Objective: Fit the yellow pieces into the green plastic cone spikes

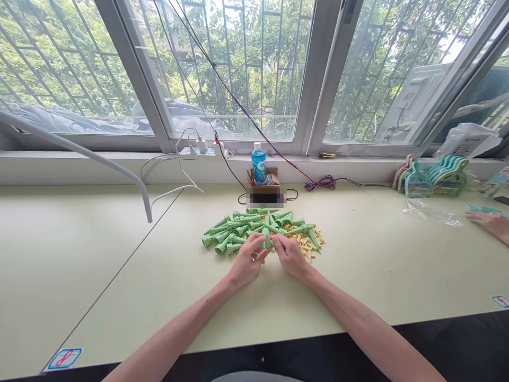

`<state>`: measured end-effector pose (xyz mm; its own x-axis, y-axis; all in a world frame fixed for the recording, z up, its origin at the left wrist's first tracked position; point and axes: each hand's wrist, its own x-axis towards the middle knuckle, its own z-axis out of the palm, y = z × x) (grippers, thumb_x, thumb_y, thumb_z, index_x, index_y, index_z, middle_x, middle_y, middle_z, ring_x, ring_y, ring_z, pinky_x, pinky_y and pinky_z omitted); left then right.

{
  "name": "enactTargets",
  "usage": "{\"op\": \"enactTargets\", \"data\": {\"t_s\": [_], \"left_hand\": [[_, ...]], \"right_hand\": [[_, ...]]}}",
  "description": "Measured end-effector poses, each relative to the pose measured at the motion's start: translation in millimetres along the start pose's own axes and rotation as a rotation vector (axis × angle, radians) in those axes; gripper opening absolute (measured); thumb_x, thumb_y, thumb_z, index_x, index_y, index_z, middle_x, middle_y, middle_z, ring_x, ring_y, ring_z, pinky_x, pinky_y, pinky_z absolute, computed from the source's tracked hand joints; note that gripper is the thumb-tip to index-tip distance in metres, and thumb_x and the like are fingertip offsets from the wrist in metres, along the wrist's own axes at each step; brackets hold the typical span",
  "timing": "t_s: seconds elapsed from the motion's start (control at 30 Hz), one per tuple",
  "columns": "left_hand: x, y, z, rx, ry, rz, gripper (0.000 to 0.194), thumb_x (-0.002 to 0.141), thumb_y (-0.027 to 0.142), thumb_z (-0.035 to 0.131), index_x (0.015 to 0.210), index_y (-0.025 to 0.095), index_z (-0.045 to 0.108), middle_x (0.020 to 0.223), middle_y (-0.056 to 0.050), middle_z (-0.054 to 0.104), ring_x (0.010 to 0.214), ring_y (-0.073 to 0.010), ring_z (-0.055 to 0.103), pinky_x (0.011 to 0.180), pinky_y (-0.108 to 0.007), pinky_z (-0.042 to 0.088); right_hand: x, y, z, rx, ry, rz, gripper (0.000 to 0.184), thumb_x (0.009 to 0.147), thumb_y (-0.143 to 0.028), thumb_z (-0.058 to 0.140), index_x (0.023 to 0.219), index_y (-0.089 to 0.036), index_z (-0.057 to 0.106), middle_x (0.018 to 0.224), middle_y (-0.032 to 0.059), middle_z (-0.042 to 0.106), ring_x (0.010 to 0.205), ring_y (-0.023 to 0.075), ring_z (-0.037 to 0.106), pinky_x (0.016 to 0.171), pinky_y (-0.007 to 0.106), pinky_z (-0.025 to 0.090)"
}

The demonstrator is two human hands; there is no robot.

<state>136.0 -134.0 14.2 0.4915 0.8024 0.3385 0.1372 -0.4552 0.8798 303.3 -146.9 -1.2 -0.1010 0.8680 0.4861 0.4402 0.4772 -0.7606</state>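
Note:
My left hand (247, 261) is closed around a green plastic cone-shaped spike (268, 243), keeping it just above the table with its wide end toward me. At the right side of that spike, my right hand (292, 257) has its thumb and forefinger pinched together; whatever sits between them is hidden. Beyond and left of my hands lies a pile of similar green spikes (233, 227), pointed at one end and ribbed at the collar. Small yellow plastic pieces (308, 246) are heaped beside my right hand, partly under a few spikes.
A blue-labelled bottle (259, 165) stands by a small cardboard box (273, 178) behind the pile. Coiled cable (321, 183) lies right of it. A white curved tube (119, 168) reaches in from the left. Green handled items (449, 178) and another person's hand (491, 223) are at right.

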Motion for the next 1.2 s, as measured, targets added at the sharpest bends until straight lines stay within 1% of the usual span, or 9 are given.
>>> {"op": "enactTargets", "data": {"t_s": [0.07, 0.13, 0.2, 0.3, 0.4, 0.6, 0.8, 1.03, 1.2], "left_hand": [[0.1, 2.1, 0.7, -0.013, 0.057, -0.050, 0.027, 0.091, 0.041, 0.057, 0.110, 0.023, 0.057, 0.110, -0.006, 0.056, 0.059, -0.0079, 0.055, 0.051, -0.022, 0.051], [0.7, 3.9, 0.1, -0.048, 0.123, -0.127, 0.029, 0.089, 0.044, 0.060, 0.107, 0.021, 0.054, 0.087, -0.001, 0.062, 0.051, -0.0074, 0.052, 0.046, -0.019, 0.045], [1.6, 4.2, -1.6, -0.107, 0.136, -0.206, 0.031, 0.090, 0.049, 0.055, 0.088, 0.018, 0.057, 0.058, 0.004, 0.055, 0.040, -0.0066, 0.045, 0.040, -0.017, 0.037], [2.9, 2.4, -4.6, -0.199, 0.043, -0.287, 0.062, 0.093, 0.060, 0.039, 0.052, 0.016, 0.052, 0.039, 0.003, 0.043, 0.030, -0.0064, 0.037, 0.033, -0.019, 0.026], [3.2, 0.6, -6.2, -0.279, -0.065, -0.373, 0.073, 0.092, 0.066, 0.034, 0.043, 0.015, 0.053, 0.038, 0.000, 0.045, 0.029, -0.0076, 0.039, 0.030, -0.020, 0.023], [2.0, 4.9, -6.9, -0.328, -0.104, -0.459, 0.060, 0.088, 0.065, 0.045, 0.064, 0.014, 0.065, 0.038, 0.002, 0.050, 0.027, -0.0063, 0.035, 0.033, -0.020, 0.027], [0.9, 6.2, -7.5, -0.239, -0.105, -0.306, 0.033, 0.083, 0.051, 0.064, 0.079, 0.018, 0.059, 0.046, 0.007, 0.048, 0.035, -0.0080, 0.042, 0.035, -0.019, 0.032], [1.8, 6.9, -3.6, -0.110, 0.001, -0.092, 0.026, 0.083, 0.042, 0.066, 0.080, 0.017, 0.064, 0.090, -0.001, 0.051, 0.054, -0.0068, 0.050, 0.041, -0.019, 0.045], [0.6, 7.3, -2.1, -0.144, 0.036, -0.166, 0.027, 0.085, 0.044, 0.064, 0.094, 0.019, 0.058, 0.070, 0.003, 0.053, 0.049, -0.0083, 0.049, 0.040, -0.017, 0.040]], "right_hand": [[0.5, -0.4, 0.9, -0.002, 0.036, 0.008, 0.038, 0.102, -0.039, 0.034, 0.068, -0.022, 0.034, 0.056, -0.0054, 0.032, 0.047, 0.0109, 0.030, 0.047, 0.026, 0.024], [1.1, -1.4, 0.7, 0.003, 0.076, 0.018, 0.038, 0.102, -0.039, 0.033, 0.068, -0.022, 0.033, 0.056, -0.0054, 0.033, 0.048, 0.0111, 0.030, 0.047, 0.025, 0.025], [1.4, -2.6, -0.2, 0.012, 0.105, 0.022, 0.038, 0.102, -0.040, 0.033, 0.069, -0.022, 0.034, 0.056, -0.0052, 0.034, 0.048, 0.0113, 0.030, 0.048, 0.025, 0.025], [0.8, -3.5, -1.4, 0.019, 0.101, -0.004, 0.038, 0.103, -0.040, 0.031, 0.069, -0.022, 0.035, 0.057, -0.0052, 0.034, 0.048, 0.0113, 0.031, 0.048, 0.025, 0.026], [-0.9, -3.4, -0.9, 0.024, 0.023, -0.072, 0.037, 0.102, -0.038, 0.032, 0.069, -0.022, 0.035, 0.058, -0.0053, 0.034, 0.050, 0.0112, 0.031, 0.050, 0.025, 0.027], [-2.3, -4.1, -1.1, 0.045, -0.051, -0.079, 0.036, 0.102, -0.035, 0.035, 0.069, -0.022, 0.038, 0.057, -0.0055, 0.034, 0.049, 0.0108, 0.029, 0.050, 0.024, 0.027], [-2.1, -2.4, -1.5, 0.070, -0.040, -0.028, 0.036, 0.102, -0.035, 0.035, 0.068, -0.022, 0.035, 0.058, -0.0049, 0.036, 0.049, 0.0113, 0.031, 0.049, 0.025, 0.027], [-2.1, -0.7, 0.6, 0.053, -0.059, 0.025, 0.037, 0.103, -0.037, 0.031, 0.069, -0.022, 0.037, 0.057, -0.0042, 0.040, 0.048, 0.0117, 0.035, 0.049, 0.025, 0.028], [-1.1, -4.1, -0.5, 0.043, -0.010, 0.012, 0.038, 0.103, -0.038, 0.031, 0.071, -0.022, 0.039, 0.058, -0.0040, 0.042, 0.049, 0.0115, 0.038, 0.050, 0.025, 0.030]]}}
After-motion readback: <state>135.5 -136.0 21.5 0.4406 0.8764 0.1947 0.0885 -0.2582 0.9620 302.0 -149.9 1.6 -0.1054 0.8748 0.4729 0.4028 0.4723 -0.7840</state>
